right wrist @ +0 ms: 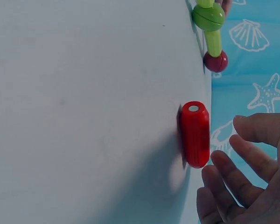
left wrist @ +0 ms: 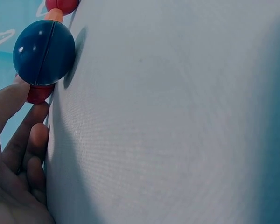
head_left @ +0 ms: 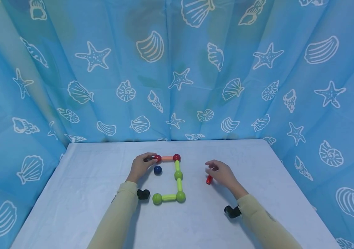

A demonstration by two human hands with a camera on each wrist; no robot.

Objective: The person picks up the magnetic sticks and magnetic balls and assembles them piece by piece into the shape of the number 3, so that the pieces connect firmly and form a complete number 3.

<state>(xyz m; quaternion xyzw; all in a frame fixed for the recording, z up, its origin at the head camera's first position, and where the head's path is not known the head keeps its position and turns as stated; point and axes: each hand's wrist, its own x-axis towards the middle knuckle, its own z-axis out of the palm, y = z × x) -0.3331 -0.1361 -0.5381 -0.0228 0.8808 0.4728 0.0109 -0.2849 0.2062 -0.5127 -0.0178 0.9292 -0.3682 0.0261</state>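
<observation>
My left hand (head_left: 137, 168) pinches a red ball (head_left: 158, 158) between thumb and fingers. An orange rod (head_left: 167, 158) joins that ball to a second red ball (head_left: 177, 157). From there a chain of light green rods and green balls (head_left: 178, 175) runs toward me, then turns left to a green end ball (head_left: 157, 198). Just in front of the held ball lies a loose dark blue ball (head_left: 158, 170), which partly covers it in the left wrist view. My right hand (head_left: 221, 174), fingers loosely bent and holding nothing, hovers beside a short red rod (right wrist: 195, 135) on the table.
All the pieces rest on a white-covered table (head_left: 102, 214). A blue curtain (head_left: 170, 103) with white shells and starfish hangs behind it and along both sides. Black wrist devices (head_left: 232, 211) stick out at the inner side of both sleeves.
</observation>
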